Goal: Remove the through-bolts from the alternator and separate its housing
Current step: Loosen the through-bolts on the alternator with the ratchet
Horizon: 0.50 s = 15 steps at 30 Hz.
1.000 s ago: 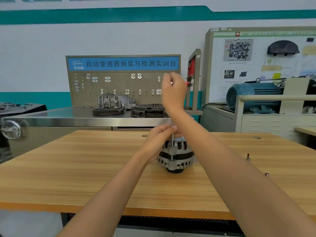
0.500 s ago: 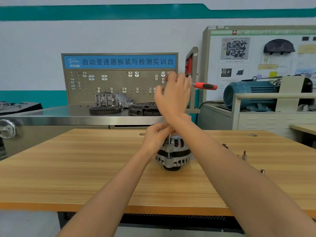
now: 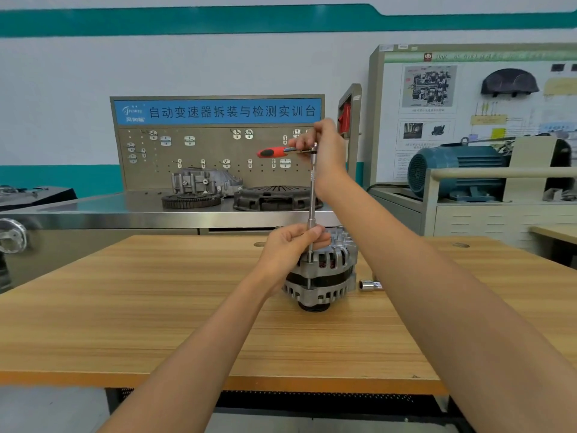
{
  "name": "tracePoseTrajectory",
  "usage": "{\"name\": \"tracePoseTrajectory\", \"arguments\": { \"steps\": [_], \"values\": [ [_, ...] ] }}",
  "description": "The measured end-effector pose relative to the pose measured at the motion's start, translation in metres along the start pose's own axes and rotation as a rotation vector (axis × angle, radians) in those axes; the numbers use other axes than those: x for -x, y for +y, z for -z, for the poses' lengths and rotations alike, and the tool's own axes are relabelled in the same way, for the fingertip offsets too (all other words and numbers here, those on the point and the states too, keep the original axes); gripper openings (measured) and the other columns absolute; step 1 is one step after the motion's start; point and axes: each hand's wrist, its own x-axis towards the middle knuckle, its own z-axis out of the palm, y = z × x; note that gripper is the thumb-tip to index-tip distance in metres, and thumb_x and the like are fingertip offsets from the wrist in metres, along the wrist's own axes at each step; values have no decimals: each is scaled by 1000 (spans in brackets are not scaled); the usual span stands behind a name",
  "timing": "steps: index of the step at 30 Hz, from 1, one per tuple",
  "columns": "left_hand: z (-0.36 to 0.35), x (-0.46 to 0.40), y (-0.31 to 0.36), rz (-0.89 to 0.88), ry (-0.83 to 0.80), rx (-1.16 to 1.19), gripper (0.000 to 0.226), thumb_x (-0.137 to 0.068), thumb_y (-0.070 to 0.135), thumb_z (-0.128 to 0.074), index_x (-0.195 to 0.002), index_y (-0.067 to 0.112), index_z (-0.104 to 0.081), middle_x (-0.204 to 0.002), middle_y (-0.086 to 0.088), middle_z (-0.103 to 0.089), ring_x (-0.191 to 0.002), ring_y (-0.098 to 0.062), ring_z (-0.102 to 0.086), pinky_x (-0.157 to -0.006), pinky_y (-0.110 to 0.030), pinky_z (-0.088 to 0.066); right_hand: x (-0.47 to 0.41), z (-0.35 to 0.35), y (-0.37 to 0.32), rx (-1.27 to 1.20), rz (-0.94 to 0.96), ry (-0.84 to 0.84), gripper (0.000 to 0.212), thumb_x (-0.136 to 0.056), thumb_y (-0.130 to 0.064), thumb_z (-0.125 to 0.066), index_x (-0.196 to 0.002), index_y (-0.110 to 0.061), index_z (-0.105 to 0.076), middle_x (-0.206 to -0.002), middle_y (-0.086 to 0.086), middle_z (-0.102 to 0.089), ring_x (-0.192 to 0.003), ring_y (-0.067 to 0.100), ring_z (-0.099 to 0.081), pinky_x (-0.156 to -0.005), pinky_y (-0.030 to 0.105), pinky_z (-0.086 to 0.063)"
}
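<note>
Here, the finned silver alternator stands upright.

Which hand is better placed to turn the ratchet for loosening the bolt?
Probably the right hand: it already grips the ratchet head. The left hand steadies the extension bar at the alternator.

Bare forearms, no sleeves; left hand, right hand.

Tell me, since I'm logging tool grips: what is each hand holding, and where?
Right hand grips the ratchet at its head end. Left hand pinches the extension bar low down, just above the alternator.
</note>
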Motion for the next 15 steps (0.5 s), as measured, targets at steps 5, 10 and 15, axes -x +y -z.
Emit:
{"name": "tracePoseTrajectory", "arguments": {
  "steps": [5,10,15],
  "values": [
    [-1,0,-2,-67,32,-55,17,-94,8,-57,-91,13,-73,-85,3,-75,-86,-6,-69,-85,-22,-51,21,6,34,1311,663,286,16,-82,-19,-52,-94,-9,-55,-94,3,-53,-94,19,-48,-105,38,-29],
    [-2,1,-1,-52,28,-51,15,-95,14,-57,-91,15,-71,-87,3,-75,-88,-6,-70,-86,-21,-52,17,1,29,1072,602,240,8,-85,-19,-54,-89,-11,-55,-92,-2,-51,-97,17,-46,-105,39,-28],
    [-1,1,2,2,-9,-8,16,-95,20,-56,-103,15,-69,-101,-5,-74,-102,-15,-69,-104,-37,-44,5,-3,0,138,72,-28,38,-95,-15,-36,-57,-12,-40,-54,1,-45,-53,10,-49,-57,21,-46]
  ]
}}
